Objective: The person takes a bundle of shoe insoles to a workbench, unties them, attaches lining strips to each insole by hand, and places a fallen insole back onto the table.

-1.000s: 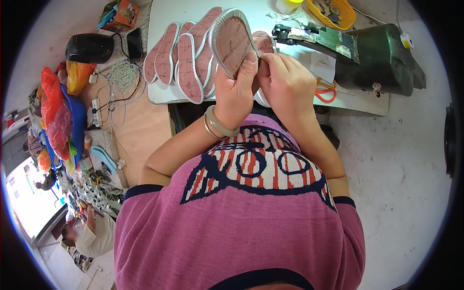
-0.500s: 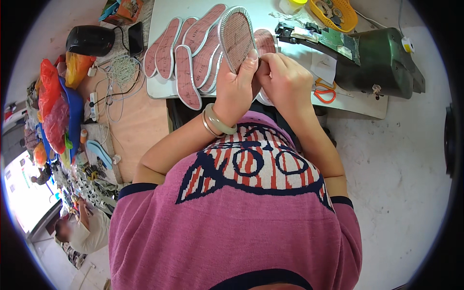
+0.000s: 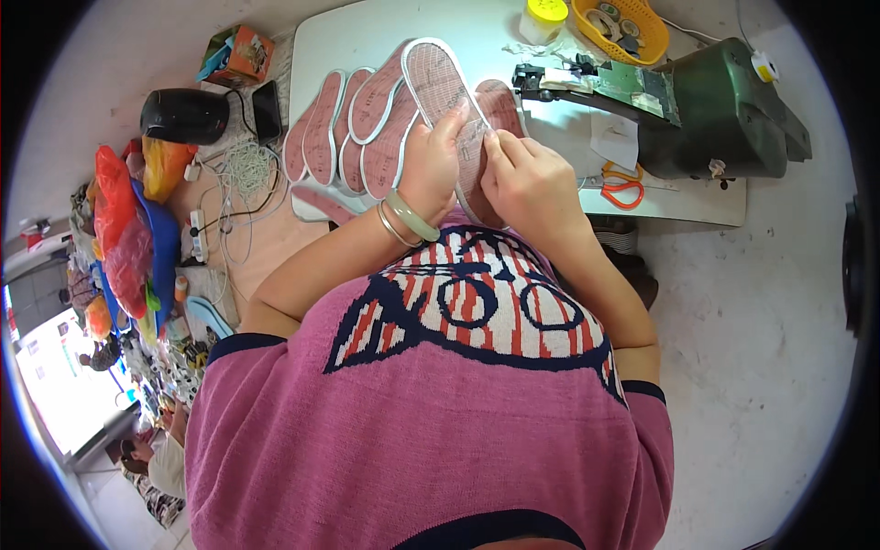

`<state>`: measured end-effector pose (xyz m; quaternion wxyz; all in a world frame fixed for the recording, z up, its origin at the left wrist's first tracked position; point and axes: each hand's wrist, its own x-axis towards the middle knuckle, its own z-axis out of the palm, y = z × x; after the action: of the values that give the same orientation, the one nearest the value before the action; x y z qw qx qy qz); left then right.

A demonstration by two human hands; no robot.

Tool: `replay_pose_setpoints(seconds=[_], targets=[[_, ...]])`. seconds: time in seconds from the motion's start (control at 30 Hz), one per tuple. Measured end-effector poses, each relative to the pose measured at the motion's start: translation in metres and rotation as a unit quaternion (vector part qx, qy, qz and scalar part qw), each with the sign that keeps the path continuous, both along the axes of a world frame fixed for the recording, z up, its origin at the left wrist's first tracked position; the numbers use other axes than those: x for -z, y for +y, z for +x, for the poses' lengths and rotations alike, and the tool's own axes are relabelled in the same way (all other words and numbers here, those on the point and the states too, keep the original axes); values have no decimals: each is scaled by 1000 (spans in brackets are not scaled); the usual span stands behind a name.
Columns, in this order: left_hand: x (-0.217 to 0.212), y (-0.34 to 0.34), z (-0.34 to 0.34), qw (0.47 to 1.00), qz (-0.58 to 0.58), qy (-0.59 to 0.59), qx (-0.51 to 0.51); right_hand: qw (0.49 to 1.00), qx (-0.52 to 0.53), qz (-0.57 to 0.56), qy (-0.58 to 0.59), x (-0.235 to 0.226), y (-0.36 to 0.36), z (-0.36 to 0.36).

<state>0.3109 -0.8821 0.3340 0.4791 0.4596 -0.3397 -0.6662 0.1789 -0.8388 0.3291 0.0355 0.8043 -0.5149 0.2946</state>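
Observation:
A long insole [image 3: 434,81] with a pinkish patterned face and white bound edge is in my left hand [image 3: 433,170]. The thumb presses on its face and the other fingers are behind it, mostly hidden. My right hand [image 3: 534,179] is closed at the insole's right edge, around its middle, with the fingertips pinched together there. Whether a thread or other small thing is between those fingertips, I cannot make out. Several similar insoles [image 3: 324,137] lie overlapping on the white table to the left. Another insole [image 3: 498,103] lies just behind my right hand.
A dark green sewing machine [image 3: 724,119] stands at the table's right, with orange-handled scissors [image 3: 623,188] beside it. Farther back are a yellow-lidded jar [image 3: 541,20] and a yellow basket [image 3: 653,32]. Cords [image 3: 240,170] tangle at the left. A person [image 3: 168,467] sits at the far lower left.
The insole has turned from tilted up to flatter, and more of its length shows. My right fingers have moved against its edge. The view has shifted slightly.

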Motion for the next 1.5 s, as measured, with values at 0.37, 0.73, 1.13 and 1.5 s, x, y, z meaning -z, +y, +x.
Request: replay_pose_setpoints(seconds=[0.37, 0.73, 1.13, 1.5], targets=[[33, -13, 98, 981, -21, -184, 56, 612, -13, 405, -679, 43, -5, -12], [172, 140, 245, 883, 112, -433, 142, 636, -22, 442, -632, 87, -56, 40], [164, 212, 246, 672, 21, -738, -50, 850, -49, 432, -297, 135, -53, 38], [194, 316, 215, 639, 179, -742, -99, 677, -151, 663, -281, 150, 38, 44]])
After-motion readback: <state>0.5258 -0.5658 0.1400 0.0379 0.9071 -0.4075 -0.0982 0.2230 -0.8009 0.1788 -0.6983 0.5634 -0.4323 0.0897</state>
